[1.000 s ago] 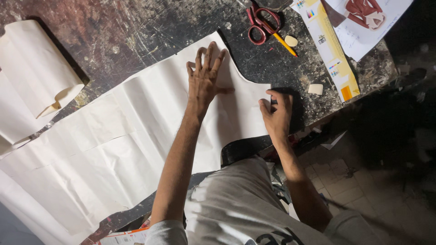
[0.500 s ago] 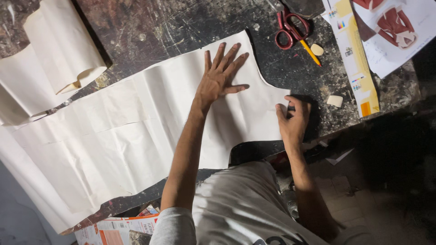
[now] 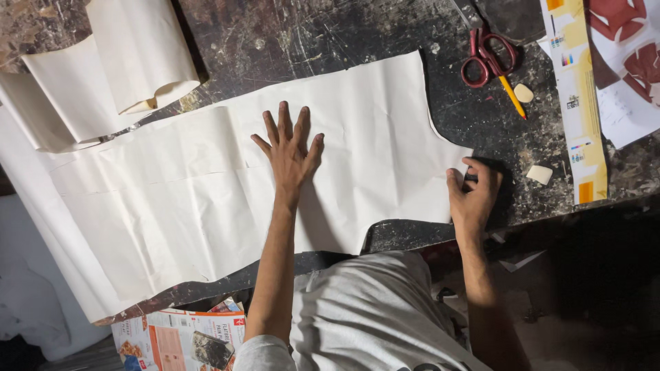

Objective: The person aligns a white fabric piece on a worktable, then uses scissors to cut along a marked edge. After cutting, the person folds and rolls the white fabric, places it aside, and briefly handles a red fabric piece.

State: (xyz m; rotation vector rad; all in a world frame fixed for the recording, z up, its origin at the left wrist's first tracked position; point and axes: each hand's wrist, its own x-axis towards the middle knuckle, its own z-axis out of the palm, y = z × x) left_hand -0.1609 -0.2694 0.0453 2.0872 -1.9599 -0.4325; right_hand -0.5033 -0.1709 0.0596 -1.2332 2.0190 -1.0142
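A long cream paper sheet point(image 3: 371, 117) lies flat across the dark, scuffed worktable point(image 3: 289, 41). My left hand point(image 3: 292, 148) presses flat on the sheet's middle, fingers spread. My right hand point(image 3: 473, 192) is curled at the sheet's right corner near the table's front edge, thumb and fingers pinching the paper edge. Something small and dark shows between those fingers, but I cannot tell what it is.
Red-handled scissors point(image 3: 488, 58), a yellow pencil point(image 3: 512, 96) and two pale chalk pieces point(image 3: 540, 174) lie to the right. Beyond them are a printed colour strip point(image 3: 574, 89) and a sheet with red shapes point(image 3: 632, 62). Curled cream paper point(image 3: 137, 55) sits upper left, a printed carton point(image 3: 179, 336) below.
My left hand has slid left along the sheet, away from the cut right edge. My right hand stays at the corner. The view has shifted.
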